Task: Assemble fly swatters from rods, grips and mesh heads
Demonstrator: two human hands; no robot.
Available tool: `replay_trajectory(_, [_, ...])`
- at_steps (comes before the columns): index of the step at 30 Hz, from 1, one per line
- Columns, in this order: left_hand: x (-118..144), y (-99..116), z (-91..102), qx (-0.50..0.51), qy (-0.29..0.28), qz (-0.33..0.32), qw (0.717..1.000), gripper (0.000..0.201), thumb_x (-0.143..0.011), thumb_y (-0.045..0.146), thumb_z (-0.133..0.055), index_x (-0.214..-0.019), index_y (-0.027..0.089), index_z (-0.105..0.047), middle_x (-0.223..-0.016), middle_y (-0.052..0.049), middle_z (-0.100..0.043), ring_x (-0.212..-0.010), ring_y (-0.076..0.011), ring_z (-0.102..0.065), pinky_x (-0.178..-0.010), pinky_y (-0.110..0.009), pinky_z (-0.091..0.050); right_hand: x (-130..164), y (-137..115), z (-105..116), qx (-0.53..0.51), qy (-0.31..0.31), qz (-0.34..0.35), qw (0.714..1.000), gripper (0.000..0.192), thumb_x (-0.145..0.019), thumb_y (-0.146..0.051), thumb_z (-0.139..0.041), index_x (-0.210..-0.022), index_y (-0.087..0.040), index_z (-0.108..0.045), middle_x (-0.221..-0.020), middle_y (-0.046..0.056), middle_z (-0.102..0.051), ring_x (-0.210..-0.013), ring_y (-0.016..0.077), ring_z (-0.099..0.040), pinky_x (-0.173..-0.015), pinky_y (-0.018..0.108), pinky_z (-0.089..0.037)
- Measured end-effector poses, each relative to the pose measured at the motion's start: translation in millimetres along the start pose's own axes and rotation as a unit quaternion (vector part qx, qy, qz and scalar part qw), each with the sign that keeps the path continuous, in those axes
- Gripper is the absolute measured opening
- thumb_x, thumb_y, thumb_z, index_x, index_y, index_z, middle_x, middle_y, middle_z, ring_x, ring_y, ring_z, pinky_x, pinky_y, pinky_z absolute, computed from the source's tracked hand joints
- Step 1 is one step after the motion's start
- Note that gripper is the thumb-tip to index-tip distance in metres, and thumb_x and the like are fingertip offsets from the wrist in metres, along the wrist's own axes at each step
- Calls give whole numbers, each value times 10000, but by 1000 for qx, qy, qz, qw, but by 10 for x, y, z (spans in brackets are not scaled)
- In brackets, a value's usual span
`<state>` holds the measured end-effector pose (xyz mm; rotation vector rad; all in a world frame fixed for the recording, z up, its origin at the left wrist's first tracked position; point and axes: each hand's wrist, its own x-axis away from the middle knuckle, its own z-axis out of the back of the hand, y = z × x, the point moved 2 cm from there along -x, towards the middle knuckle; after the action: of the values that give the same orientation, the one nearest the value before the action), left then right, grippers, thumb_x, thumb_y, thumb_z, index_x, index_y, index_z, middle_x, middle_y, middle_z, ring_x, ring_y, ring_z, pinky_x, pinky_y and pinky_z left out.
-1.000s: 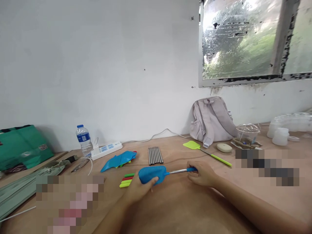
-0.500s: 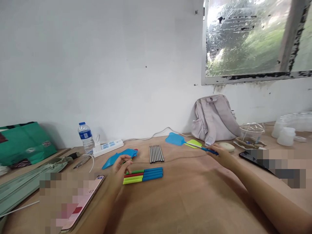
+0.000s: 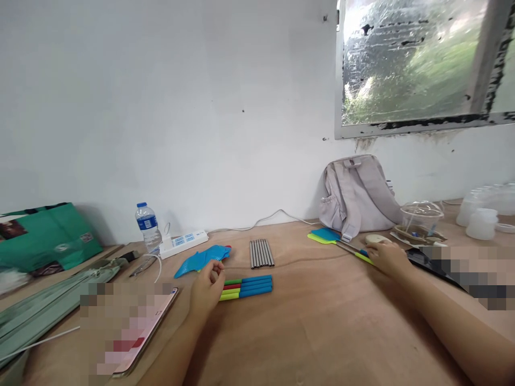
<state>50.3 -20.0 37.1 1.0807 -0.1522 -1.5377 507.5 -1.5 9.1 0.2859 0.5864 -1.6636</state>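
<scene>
The blue swatter (image 3: 326, 234) lies on the table (image 3: 306, 332) at the foot of the backpack (image 3: 358, 195), its head overlapping that of the yellow-green swatter (image 3: 364, 258); the two shafts run side by side toward me. My right hand (image 3: 387, 258) is at the handle end of this pair, fingers bent over it; whether they pinch the blue handle or only rest on it, I cannot tell. Status, as I judge it: two units are assembled, each with head, metal rod and handle. The remaining parts are separate: a row of metal rods (image 3: 261, 253) at centre, a stack of mostly blue swatter heads (image 3: 205, 258) to its left, and the handle tubes (image 3: 256, 287) nearer me, blue at right, with green, red and yellow at left. My left hand (image 3: 209, 284) is beside the left end of the tubes, half-curled, a gap between thumb and fingers, holding nothing that I can see. Farther out are the beige disc (image 3: 376, 238), the clear basket (image 3: 421, 215), the power strip (image 3: 184, 243) and the water bottle (image 3: 148, 224).
</scene>
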Motion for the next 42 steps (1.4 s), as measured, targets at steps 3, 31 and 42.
replay_trajectory(3, [11,-16,-58,-31,-17,-10,999,103,-693,270,-395,-737,209,-466,-670,28,-530,-517,-120,-457,-528,-231,-351,81,-428,-46,-24,-6,104,994,244,-734,-180,-456,-892,-189,-641,-931,96,-597,-888,225,-521,-791,347,-376])
replay_trajectory(31, [217,209,-310,-127,-267,-242,924,178,-727,192,-470,-858,234,-584,-862,-16,-558,-857,-183,-490,-741,-296,-361,-15,-2128,-812,-107,-154,157,970,173,-816,-285,-401,-855,-162,-516,-906,97,-551,-815,192,-516,-669,277,-323])
replay_trajectory(42, [222,222,-242,-99,-288,-250,919,228,-724,166,-490,-932,237,-550,-963,-2,-578,-907,-171,-497,-806,-293,-364,-43,-1671,-709,-213,-167,148,951,71,-788,-239,-423,-832,-192,-454,-722,9,-566,-673,138,-507,-595,241,-332])
